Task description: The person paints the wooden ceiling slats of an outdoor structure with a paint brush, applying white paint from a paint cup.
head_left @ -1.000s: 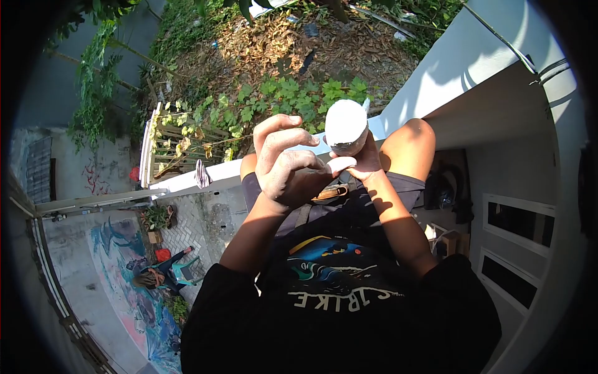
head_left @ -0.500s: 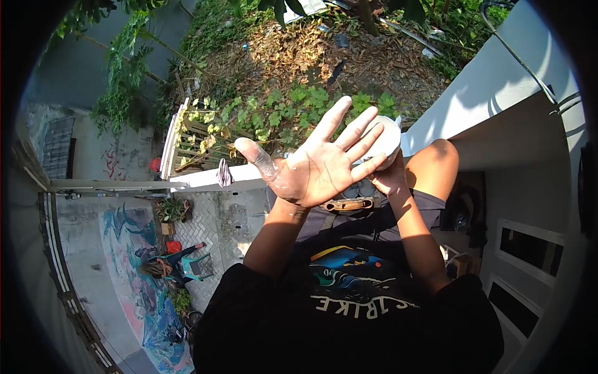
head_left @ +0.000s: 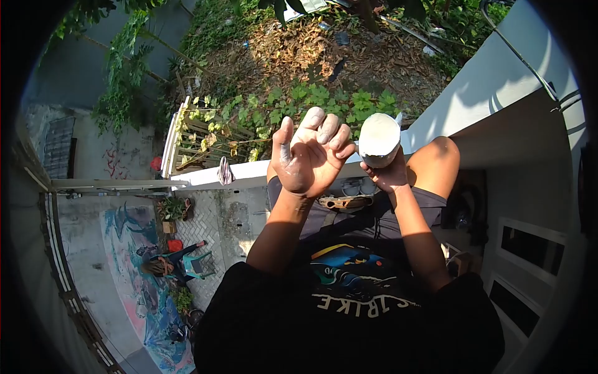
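My left hand (head_left: 309,156) is raised with the palm facing me. Its fingers are half curled, the thumb stands apart, and nothing is in it; whitish residue coats the thumb and fingertips. To its right, my right hand (head_left: 391,174) holds a white rounded, cup-like thing (head_left: 380,138) from below, its pale top facing up. The curled fingers of my left hand are close to the left side of this white thing. Below and between my hands, a brown strap-like piece (head_left: 346,203) lies across my dark shorts (head_left: 367,221).
A white ledge (head_left: 205,179) runs beneath me, with a striped cloth (head_left: 225,171) draped over it. Beyond are vines, a wooden slatted fence (head_left: 190,140) and leaf-covered ground (head_left: 299,59). Far below left, a person (head_left: 165,268) is beside a green chair (head_left: 199,266) near a painted wall (head_left: 134,274).
My left hand has drawn back from in front of the white thing, and its spread fingers have curled. The white thing in my right hand now shows fully.
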The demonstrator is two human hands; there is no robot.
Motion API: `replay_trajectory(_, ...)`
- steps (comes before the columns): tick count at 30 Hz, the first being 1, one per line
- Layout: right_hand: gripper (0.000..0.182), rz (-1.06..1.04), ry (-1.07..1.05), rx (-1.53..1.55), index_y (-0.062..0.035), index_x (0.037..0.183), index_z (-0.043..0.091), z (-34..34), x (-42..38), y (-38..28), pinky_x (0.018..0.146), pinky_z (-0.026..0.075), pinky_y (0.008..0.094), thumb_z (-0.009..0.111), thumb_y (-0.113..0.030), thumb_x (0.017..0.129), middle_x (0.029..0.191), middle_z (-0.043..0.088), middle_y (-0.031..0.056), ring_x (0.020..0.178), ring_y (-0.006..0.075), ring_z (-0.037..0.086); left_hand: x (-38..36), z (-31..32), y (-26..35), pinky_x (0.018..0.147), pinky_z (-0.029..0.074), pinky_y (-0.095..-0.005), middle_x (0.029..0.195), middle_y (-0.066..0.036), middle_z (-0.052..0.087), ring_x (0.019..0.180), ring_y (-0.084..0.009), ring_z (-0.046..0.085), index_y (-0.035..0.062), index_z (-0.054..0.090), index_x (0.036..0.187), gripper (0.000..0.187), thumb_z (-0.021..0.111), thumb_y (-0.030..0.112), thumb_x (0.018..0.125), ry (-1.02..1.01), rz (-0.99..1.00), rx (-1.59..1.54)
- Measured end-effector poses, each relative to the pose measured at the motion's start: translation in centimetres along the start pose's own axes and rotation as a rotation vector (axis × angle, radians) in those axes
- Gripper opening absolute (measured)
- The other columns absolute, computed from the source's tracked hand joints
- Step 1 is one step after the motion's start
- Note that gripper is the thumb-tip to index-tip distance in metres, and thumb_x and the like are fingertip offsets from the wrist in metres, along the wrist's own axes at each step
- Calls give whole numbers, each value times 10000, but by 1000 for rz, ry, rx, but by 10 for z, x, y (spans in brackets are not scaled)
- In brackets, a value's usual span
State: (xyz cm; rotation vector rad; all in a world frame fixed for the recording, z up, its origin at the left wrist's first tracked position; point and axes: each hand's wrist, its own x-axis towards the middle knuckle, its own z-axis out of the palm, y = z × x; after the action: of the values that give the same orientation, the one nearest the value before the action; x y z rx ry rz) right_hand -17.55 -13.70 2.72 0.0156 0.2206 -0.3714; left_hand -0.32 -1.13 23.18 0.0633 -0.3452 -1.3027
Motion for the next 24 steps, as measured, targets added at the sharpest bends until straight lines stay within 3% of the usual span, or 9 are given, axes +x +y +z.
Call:
replay_trajectory(1,705,12,-13,1,-152,1483,498,0,0,0,876,623,578,546,-633,969,1400,595,164,1202,389,640,2,0,1,764,368,-329,867,-7,433,839,-162,399,126,454,983,437,508,559,1021,-76,-14,-56)
replay_trajectory(2,705,13,-13,0,-152,1483,498,-1,0,0,876,623,578,546,-633,969,1400,595,164,1202,389,640,0,9,0,700,336,-309,782,15,400,759,-135,371,145,403,868,374,465,459,1062,35,3,-32)
replay_trajectory(6,701,27,-25,31,-150,1496,484,4,-2,1,892,618,592,562,-610,973,1401,592,168,1212,405,635,1,1,2,642,325,-286,697,32,362,675,-114,371,153,405,828,298,397,299,1088,-15,0,-60)
replay_trajectory(13,672,-25,13,9,-149,1486,494,10,-2,4,892,621,600,559,-589,982,1404,592,165,1202,414,642,-3,-2,4,611,321,-296,661,34,332,655,-119,353,146,375,773,282,468,266,1010,-74,-13,-32)
replay_trajectory(16,669,9,7,35,-150,1480,500,5,-1,3,885,620,603,558,-591,981,1405,594,159,1201,410,643,-7,1,0,588,310,-320,635,6,336,630,-151,341,124,369,722,283,538,241,918,22,100,423)
replay_trajectory(19,677,72,-110,59,-145,1481,499,1,1,0,877,618,605,557,-597,979,1398,599,160,1188,408,649,-8,-10,-3,614,393,-324,685,-49,513,616,-171,441,47,485,734,227,583,124,924,-93,345,963)
replay_trajectory(22,684,42,-59,110,-148,1480,499,6,-2,2,888,612,607,557,-607,977,1395,599,164,1186,412,646,-5,-18,1,763,502,-347,851,-98,664,812,-206,623,5,642,918,155,722,135,893,-113,555,1463)
replay_trajectory(23,684,37,-57,105,-148,1480,499,7,-2,4,888,612,607,557,-607,977,1395,599,164,1186,412,646,-1,-20,0,814,518,-356,926,-110,695,884,-216,650,8,667,993,213,760,163,879,-112,647,1596)
replay_trajectory(24,686,-10,10,61,-151,1481,499,9,-3,6,899,608,609,560,-609,975,1400,595,164,1195,418,638,-4,-20,-1,942,503,-380,1165,-141,684,1091,-246,651,19,617,1257,513,827,241,846,-32,546,1529)
